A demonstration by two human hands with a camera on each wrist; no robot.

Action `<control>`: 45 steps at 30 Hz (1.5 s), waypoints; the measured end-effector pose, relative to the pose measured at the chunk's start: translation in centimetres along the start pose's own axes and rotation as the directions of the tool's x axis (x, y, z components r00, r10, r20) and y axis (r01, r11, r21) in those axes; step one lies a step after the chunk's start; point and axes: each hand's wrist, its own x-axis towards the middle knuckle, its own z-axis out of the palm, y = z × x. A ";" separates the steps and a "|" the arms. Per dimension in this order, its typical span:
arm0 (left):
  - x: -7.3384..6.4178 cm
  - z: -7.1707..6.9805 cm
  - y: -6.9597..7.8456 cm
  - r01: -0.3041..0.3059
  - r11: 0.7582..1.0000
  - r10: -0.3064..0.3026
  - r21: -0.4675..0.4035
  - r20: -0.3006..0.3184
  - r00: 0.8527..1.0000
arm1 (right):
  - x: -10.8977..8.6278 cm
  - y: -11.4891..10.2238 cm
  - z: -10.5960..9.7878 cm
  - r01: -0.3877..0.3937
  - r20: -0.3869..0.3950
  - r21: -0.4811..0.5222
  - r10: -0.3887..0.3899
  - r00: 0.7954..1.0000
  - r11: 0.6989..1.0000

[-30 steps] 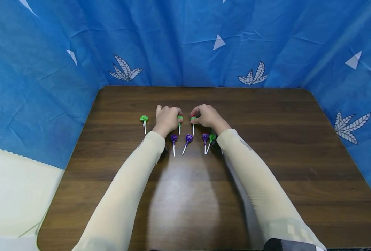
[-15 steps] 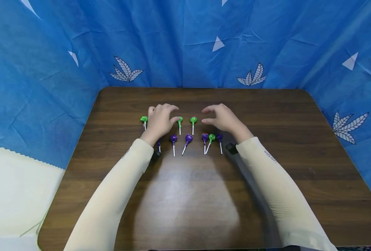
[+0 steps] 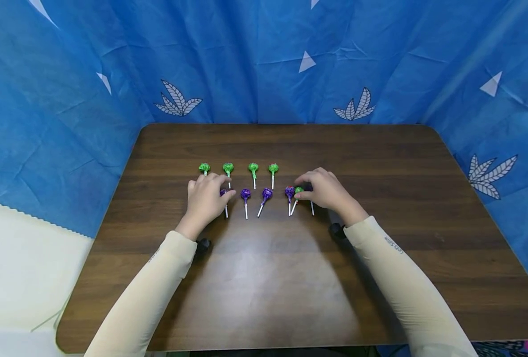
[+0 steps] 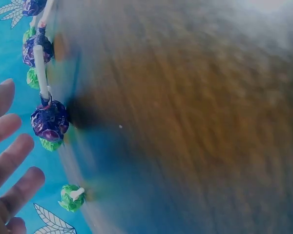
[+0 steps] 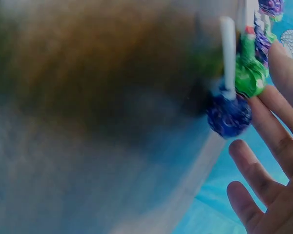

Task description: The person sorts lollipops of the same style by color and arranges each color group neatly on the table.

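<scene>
Lowers empty, loose-fingered left hand (image 3: 205, 201) and right hand (image 3: 328, 192) toward purple lollipop (image 4: 50, 121) and green lollipop (image 5: 250, 78), apparently mid-reach, needing a pinch.

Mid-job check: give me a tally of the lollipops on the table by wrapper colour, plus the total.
Green-wrapped lollipops: 5
Purple to blue-purple-wrapped lollipops: 5, the rightmost partly hidden by the right hand in the head view
Total: 10
</scene>
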 end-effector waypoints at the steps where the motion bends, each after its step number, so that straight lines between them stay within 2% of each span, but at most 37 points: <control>1: -0.1 0.1 -0.1 0.002 1.000 -0.002 0.008 -0.003 1.000 | 0.1 0.0 0.1 -0.002 -0.001 -0.003 0.002 1.000 1.000; 7: -0.5 0.2 -0.7 0.017 0.999 -0.017 0.033 0.005 1.000 | 0.4 -0.1 0.8 -0.025 0.002 -0.009 0.025 1.000 1.000; 12: -0.6 0.2 -1.2 0.027 0.999 -0.027 0.030 0.009 1.000 | 0.8 -0.1 0.8 -0.034 0.017 0.031 0.033 0.999 0.999; 17: -0.7 0.2 -1.6 0.034 0.999 -0.035 0.032 0.022 0.999 | 1.8 0.3 -0.7 -0.054 0.029 0.119 0.051 0.998 0.991; 22: -0.8 0.2 -1.7 0.040 0.999 -0.041 0.034 0.010 0.999 | 4.1 1.1 -2.4 -0.122 0.026 0.186 0.119 0.993 0.975; 29: -0.6 0.3 -1.3 0.042 0.999 -0.043 0.029 0.029 0.999 | 6.8 2.2 -2.5 -0.191 0.056 0.154 0.185 0.981 0.969; 34: -0.5 0.2 -1.1 0.043 0.999 -0.044 0.026 0.039 0.998 | 7.3 2.6 -2.1 -0.226 0.066 0.142 0.218 0.974 0.964; 39: -0.5 0.1 -1.2 0.041 0.999 -0.042 0.029 0.041 0.998 | 7.4 2.7 -1.9 -0.225 0.078 0.147 0.216 0.973 0.963; 42: -0.6 0.1 -1.2 0.042 0.999 -0.043 0.028 0.042 0.998 | 7.3 2.5 -1.8 -0.203 0.047 0.131 0.199 0.979 0.970; 45: -0.6 0.1 -1.4 0.043 0.999 -0.044 0.024 0.046 0.998 | 7.0 1.7 -1.6 -0.151 -0.045 0.070 0.154 0.987 0.986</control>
